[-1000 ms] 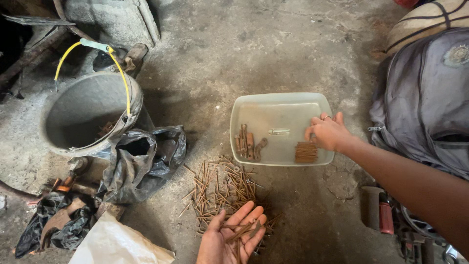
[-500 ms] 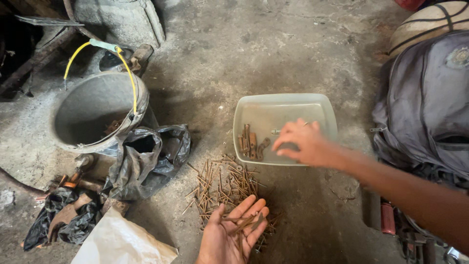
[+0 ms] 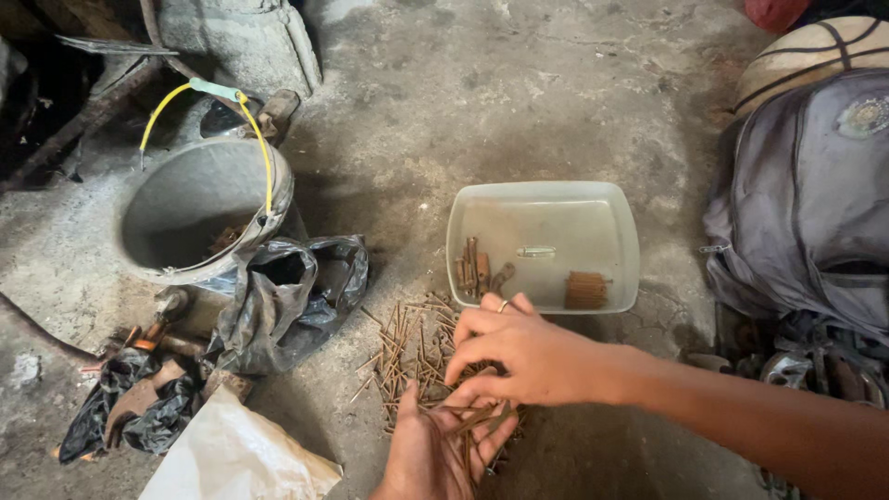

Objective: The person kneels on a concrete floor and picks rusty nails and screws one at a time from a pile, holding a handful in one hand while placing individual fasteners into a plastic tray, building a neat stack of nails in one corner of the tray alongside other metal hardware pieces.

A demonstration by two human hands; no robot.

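My left hand lies palm up at the bottom of the view with several rusty nails resting on it. My right hand is over that palm, fingers bent down among the nails, a ring on one finger. A loose pile of rusty nails is spread on the concrete floor just beyond both hands. Behind the pile stands a shallow translucent plastic tray. It holds a neat bundle of nails at its near right and several thicker rusty pieces at its left.
A grey bucket with a yellow handle stands at the left, with crumpled black plastic bags beside it and a white sack in front. A grey backpack and a ball fill the right side.
My right hand left the tray's right side and swept back toward me, ending over my left palm. The left hand stayed in place with its nails.
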